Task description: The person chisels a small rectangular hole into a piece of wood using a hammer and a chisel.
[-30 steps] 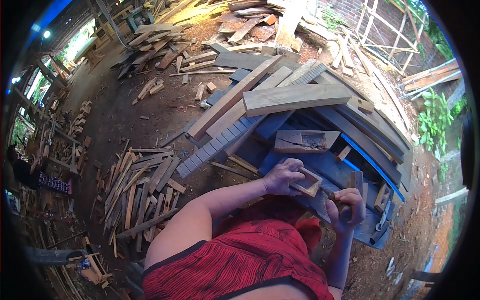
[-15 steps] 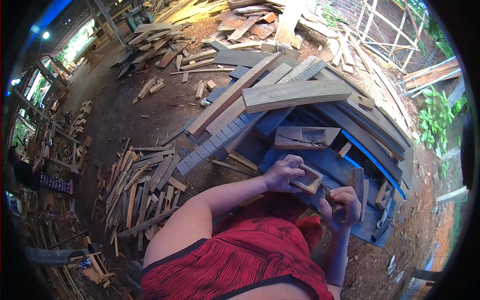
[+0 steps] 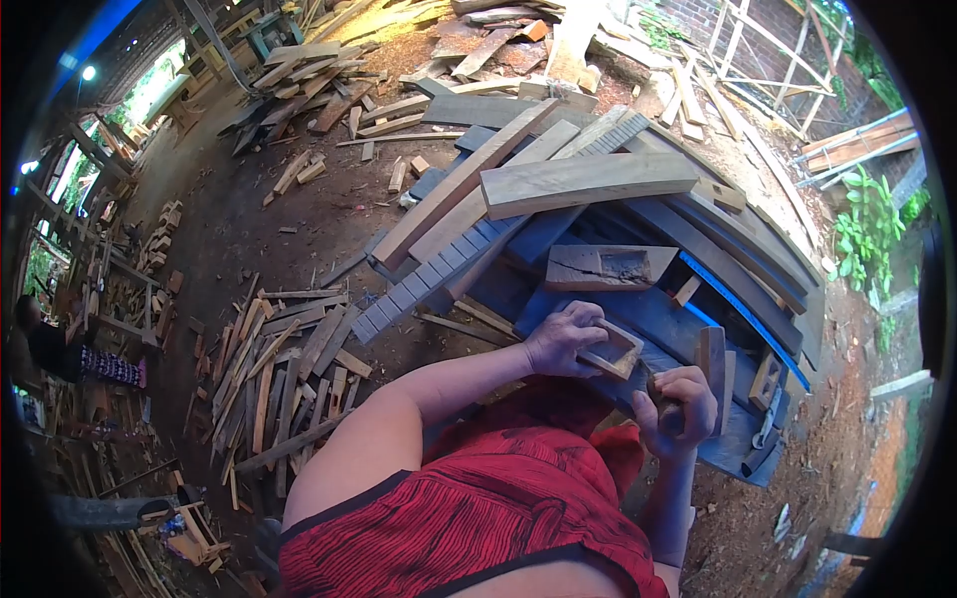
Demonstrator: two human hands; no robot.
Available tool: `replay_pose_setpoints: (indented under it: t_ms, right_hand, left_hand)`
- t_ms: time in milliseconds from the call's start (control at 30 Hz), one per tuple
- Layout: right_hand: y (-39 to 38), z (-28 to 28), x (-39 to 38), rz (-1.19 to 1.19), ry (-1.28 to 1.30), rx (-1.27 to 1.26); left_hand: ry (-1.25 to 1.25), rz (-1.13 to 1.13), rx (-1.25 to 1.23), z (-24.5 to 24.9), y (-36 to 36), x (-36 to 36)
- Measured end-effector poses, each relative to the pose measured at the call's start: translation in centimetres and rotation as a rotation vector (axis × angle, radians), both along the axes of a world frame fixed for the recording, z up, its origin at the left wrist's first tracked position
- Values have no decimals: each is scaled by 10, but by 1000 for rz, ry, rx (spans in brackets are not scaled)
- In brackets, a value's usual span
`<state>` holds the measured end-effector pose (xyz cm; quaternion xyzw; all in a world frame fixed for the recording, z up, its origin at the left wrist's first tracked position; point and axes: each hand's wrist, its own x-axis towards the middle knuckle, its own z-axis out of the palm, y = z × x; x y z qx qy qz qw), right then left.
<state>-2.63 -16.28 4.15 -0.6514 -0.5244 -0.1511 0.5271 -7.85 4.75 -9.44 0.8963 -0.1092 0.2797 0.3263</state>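
My left hand (image 3: 566,341) is closed round one end of a small hollowed wooden block (image 3: 624,350), whose recess faces up. My right hand (image 3: 682,411) is wrapped round a tool with a dark, rounded handle (image 3: 670,421). Its narrow front end points at the block's near right corner, and most of it is hidden by my fingers. Behind the block, a larger cracked wooden block (image 3: 610,267) with a rectangular hollow lies on the dark work surface (image 3: 688,334). Two upright wood pieces (image 3: 712,359) stand just beyond my right hand.
A thick plank (image 3: 588,185) and a row of small cut blocks (image 3: 419,289) lie across stacked boards ahead. On the right edge sits another hollowed block (image 3: 766,383) beside a metal tool (image 3: 768,427). Scrap sticks (image 3: 289,389) are heaped at left. A person (image 3: 60,344) is at far left.
The block in my left hand has moved and tilted slightly. My right hand, with the dark-handled tool, has shifted a little up and left. Both grips stay the same.
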Motion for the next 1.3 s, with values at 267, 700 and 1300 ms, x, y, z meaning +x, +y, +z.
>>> replay_pose_setpoints:
  t_ms: [267,700,1300]
  right_hand:
    - [-18,4,30,-151,226,85]
    - [-7,64,60,-103,431,170]
    - [43,42,73,219,243,-132]
  left_hand:
    - [-120,-22,-176,-10,1,8]
    - [79,12,-59,-3,1,8]
    - [79,12,-67,-3,2,9]
